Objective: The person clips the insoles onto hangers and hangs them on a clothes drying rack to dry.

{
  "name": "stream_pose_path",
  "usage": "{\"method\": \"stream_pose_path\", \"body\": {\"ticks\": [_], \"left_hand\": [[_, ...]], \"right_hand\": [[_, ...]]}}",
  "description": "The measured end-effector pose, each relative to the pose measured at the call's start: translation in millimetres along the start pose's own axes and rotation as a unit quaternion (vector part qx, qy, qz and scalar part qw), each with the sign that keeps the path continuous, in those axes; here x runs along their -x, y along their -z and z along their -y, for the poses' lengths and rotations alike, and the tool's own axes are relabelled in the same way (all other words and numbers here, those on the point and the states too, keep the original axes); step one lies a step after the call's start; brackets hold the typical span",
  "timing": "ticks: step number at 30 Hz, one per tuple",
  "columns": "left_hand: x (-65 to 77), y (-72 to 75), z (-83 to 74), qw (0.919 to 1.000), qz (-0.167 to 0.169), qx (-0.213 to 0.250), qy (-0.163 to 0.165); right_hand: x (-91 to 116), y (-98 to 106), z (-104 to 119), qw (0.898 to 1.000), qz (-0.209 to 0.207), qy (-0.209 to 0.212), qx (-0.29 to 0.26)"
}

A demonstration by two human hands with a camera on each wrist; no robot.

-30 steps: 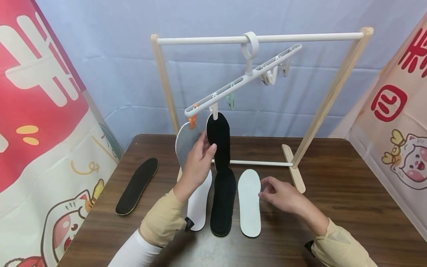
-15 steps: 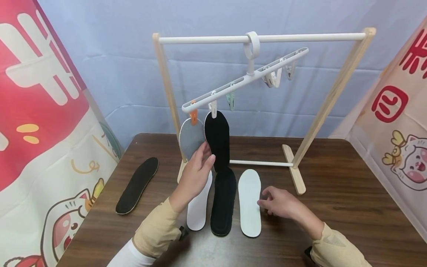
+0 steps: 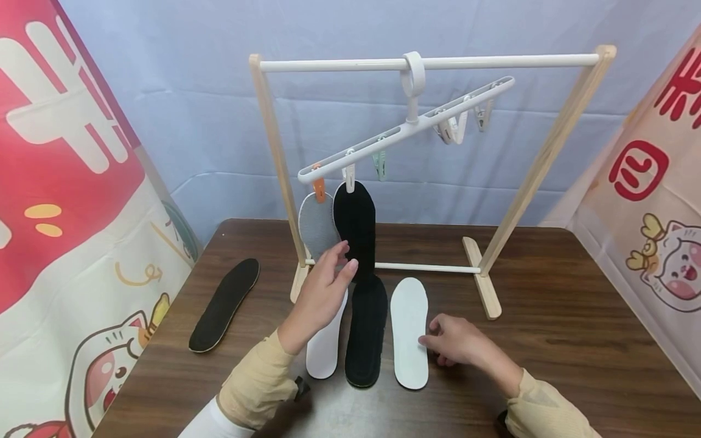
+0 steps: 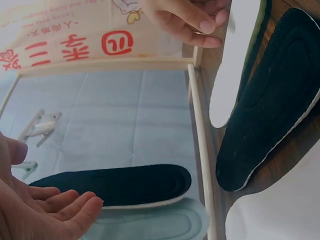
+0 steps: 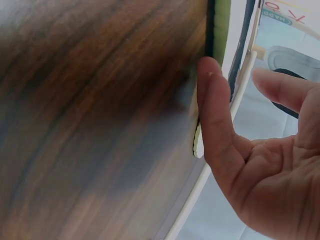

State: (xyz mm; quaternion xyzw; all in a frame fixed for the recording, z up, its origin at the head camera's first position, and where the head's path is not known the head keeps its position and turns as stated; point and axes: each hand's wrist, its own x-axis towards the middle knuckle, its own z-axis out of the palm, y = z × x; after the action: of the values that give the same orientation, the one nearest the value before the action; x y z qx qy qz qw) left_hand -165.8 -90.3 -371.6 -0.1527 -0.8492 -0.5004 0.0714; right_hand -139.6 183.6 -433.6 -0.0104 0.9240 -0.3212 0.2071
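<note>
In the head view, a white insole [image 3: 409, 334] lies on the table, and my right hand [image 3: 457, 340] is at its right edge. The right wrist view shows the fingers [image 5: 215, 110] along that edge, with the thumb held apart above. My left hand [image 3: 323, 289] is raised with relaxed fingers before two hanging insoles, holding nothing. The grey insole [image 3: 317, 222] hangs from an orange clip [image 3: 319, 190], the black insole [image 3: 356, 219] from a white clip [image 3: 349, 176]. Another black insole [image 3: 366, 334] and a second white insole [image 3: 324, 350], partly hidden by my left hand, lie on the table.
A white clip hanger [image 3: 408, 129] hangs slanted from a wooden-legged rack [image 3: 539, 161]. A green clip [image 3: 380, 165] and several white clips farther right on it hold nothing. One more black insole [image 3: 226, 307] lies at the table's left. Printed curtains flank the table [image 3: 547, 340].
My left hand has drawn down from the grey insole, uncovering more of it. The right hand has slid down along the white insole's edge. The hanger has swung slightly, moving the hanging insoles.
</note>
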Motion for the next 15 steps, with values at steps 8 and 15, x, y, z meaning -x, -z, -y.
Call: {"method": "stream_pose_path", "body": {"ticks": [8,15], "left_hand": [[-0.3,-2.6,-1.2,1.0,0.008,-0.004,-0.004],[-1.2,-4.3,-4.1,0.9999,0.013,0.004,-0.005]], "right_hand": [[-5,-8,-1,1.0,0.003,-0.016,-0.007],[-7,-12,1,1.0,0.002,-0.013,-0.007]]}}
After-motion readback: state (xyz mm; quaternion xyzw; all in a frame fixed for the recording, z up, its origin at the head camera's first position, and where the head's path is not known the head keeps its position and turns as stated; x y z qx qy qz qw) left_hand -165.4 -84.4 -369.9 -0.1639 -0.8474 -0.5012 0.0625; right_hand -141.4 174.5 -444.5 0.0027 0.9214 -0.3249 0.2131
